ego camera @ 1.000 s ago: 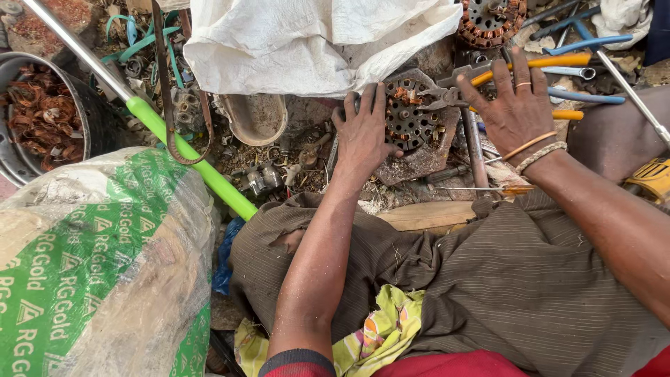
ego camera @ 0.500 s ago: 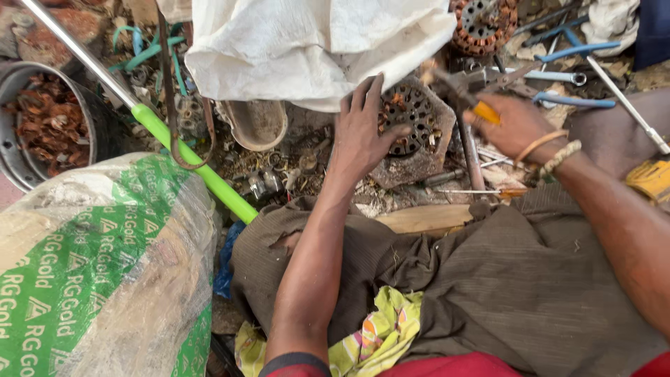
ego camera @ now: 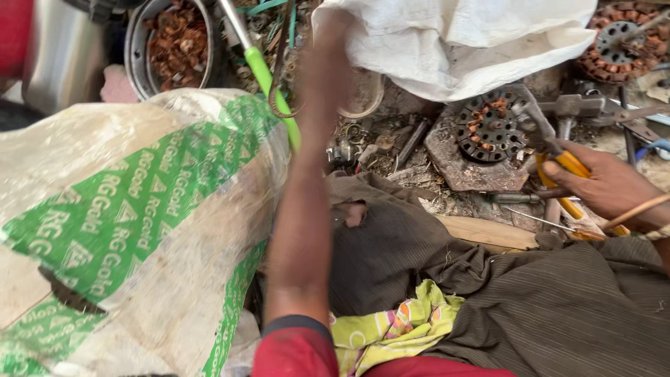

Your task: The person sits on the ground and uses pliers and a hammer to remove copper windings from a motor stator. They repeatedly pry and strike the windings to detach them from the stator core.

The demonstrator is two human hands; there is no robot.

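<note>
Nearest the camera, a red sleeve edge (ego camera: 296, 349) and a yellow-green patterned cloth (ego camera: 391, 328) lie beside dark striped trousers (ego camera: 558, 314) that cover the person's lap. At left a large white and green woven sack (ego camera: 125, 223) fills the near ground. Right of centre, the right hand (ego camera: 607, 185) is closed around the yellow handles of a pair of pliers (ego camera: 558, 164), whose metal jaws point at a round motor stator (ego camera: 488, 129) with copper windings; the stator rests on a rusty flat block (ego camera: 481, 171) amid scattered scrap. Farther off, the left hand (ego camera: 328, 35) is stretched away, blurred, against the edge of a white sack (ego camera: 460, 42); I cannot tell whether its fingers are spread or gripping. Beside that arm runs a green-handled tool (ego camera: 272, 91). At far left a metal bowl (ego camera: 136, 42) holds copper scraps, and at far right lies a second stator (ego camera: 618, 42).
</note>
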